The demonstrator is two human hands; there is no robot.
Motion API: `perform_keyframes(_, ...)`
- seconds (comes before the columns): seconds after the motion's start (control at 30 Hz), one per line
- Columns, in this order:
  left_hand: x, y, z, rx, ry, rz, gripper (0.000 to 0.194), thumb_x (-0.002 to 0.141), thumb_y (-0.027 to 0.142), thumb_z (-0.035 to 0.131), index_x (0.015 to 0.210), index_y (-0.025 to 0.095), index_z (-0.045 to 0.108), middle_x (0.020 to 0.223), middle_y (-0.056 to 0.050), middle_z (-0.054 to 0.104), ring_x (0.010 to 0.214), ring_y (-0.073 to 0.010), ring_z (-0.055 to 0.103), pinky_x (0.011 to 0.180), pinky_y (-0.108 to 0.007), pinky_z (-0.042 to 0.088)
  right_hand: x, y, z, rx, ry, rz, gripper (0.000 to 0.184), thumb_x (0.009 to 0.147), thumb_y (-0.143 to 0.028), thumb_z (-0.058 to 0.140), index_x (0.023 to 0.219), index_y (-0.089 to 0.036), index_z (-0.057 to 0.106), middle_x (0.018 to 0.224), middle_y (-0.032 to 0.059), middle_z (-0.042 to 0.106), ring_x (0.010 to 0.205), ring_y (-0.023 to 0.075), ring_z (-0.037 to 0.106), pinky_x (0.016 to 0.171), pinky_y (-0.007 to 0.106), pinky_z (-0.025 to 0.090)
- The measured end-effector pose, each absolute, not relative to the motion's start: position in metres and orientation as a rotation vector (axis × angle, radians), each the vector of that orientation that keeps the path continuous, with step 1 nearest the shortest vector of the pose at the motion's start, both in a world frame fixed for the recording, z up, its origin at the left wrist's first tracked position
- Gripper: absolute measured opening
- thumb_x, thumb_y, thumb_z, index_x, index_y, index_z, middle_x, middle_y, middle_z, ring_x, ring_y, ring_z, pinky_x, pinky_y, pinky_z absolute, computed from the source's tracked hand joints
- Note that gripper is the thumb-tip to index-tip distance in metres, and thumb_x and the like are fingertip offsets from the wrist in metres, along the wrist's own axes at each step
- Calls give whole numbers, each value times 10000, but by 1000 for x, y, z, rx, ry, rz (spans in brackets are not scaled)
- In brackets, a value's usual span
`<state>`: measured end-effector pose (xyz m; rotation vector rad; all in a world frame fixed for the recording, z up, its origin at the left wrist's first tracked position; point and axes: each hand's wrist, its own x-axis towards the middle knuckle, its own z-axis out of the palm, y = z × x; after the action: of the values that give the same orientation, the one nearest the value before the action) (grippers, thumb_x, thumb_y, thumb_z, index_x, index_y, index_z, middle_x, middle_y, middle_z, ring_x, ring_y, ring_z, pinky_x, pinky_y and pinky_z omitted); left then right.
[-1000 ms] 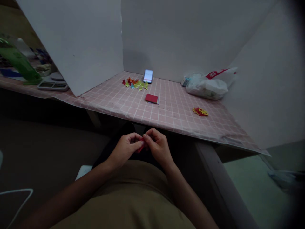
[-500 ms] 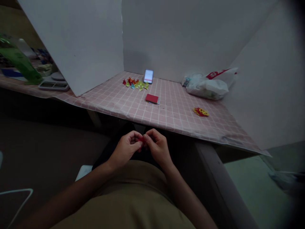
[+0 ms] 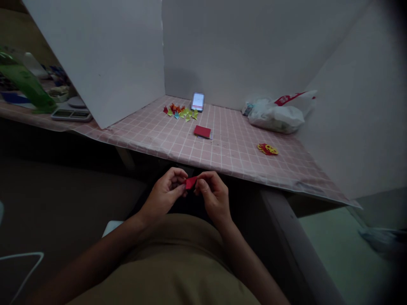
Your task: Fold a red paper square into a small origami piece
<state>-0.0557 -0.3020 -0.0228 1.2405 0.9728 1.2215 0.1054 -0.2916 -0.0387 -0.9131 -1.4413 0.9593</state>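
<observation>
A small piece of folded red paper [image 3: 191, 182] is stretched between my two hands, above my lap and in front of the table edge. My left hand [image 3: 167, 189] pinches its left end between thumb and fingers. At the other end, the thumb and forefinger of my right hand [image 3: 213, 195] grip the paper's tip. Beyond them on the table lies a stack of red paper squares [image 3: 202, 131], with a paler sheet showing under it. Farther back stands a cluster of small folded paper figures [image 3: 182, 112] in red, orange, yellow and blue.
A lit phone [image 3: 197, 102] leans against the back panel. To the right are a white plastic bag [image 3: 276, 116] and a yellow and red flat piece [image 3: 267, 149] on the pink checked table [image 3: 235, 148]. A green bottle [image 3: 27, 82] and a scale [image 3: 71, 114] stand beyond the left panel.
My hands have moved slightly apart, and more of the red paper shows between them. The things on the table have stayed where they were.
</observation>
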Motion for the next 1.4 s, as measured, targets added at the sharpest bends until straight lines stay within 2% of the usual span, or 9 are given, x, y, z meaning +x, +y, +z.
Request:
perform_keyframes(0.03,-58,-301,-22,1266,958,1201,185,823,209,680,975,181,579,828,6,631,718,-117,599,666,-247,496,107,-290,-38,-938,-1436,975,121,916,-333,638,977,-228,633,828,6,638,689,145,583,648,282,472)
perform_keyframes(0.1,-61,-300,-21,1299,930,1162,179,836,223,674,983,184,580,829,9,622,712,-113,588,653,-241,486,108,-287,-35,-965,-1489,1081,144,860,-311,702,963,-220,660,861,15,655,744,155,593,677,280,472)
perform_keyframes(0.27,-64,-294,-21,1288,924,1155,195,825,236,701,964,186,576,812,20,609,702,-111,587,642,-235,480,109,-284,-34,-935,-1421,1396,180,831,-329,722,753,-190,640,658,-15,617,593,122,548,577,251,420)
perform_keyframes(0.43,-63,-292,-25,1231,952,1312,159,810,215,731,878,178,593,763,30,610,691,-101,588,637,-214,481,105,-286,-40,-874,-1295,1559,161,793,-298,757,735,-182,662,630,-21,627,543,105,537,559,241,415)
perform_keyframes(0.6,-58,-296,-28,1251,900,1409,92,839,209,717,883,179,641,846,9,669,779,-114,639,730,-230,531,95,-289,-46,-785,-1117,1483,157,819,-290,741,735,-189,656,611,-31,619,538,98,537,564,233,420)
perform_keyframes(0.8,-53,-301,-29,1350,943,1415,87,829,201,704,899,178,657,814,1,687,694,-131,653,653,-247,544,84,-295,-50,-783,-1009,1417,171,825,-309,751,751,-190,654,612,-39,600,550,93,534,571,226,412)
perform_keyframes(1.2,-63,-298,-38,1577,1051,1402,49,862,165,643,891,183,679,842,-7,677,783,-132,642,728,-237,516,89,-297,-48,-835,-1149,1367,154,848,-321,735,789,-194,669,670,-35,616,587,98,561,599,233,427)
perform_keyframes(1.4,-66,-300,-30,1677,1051,1411,67,836,132,626,854,177,673,803,-4,669,741,-131,633,693,-238,499,92,-296,-51,-758,-1153,1345,148,932,-332,632,890,-206,696,700,-13,649,614,119,577,629,257,444)
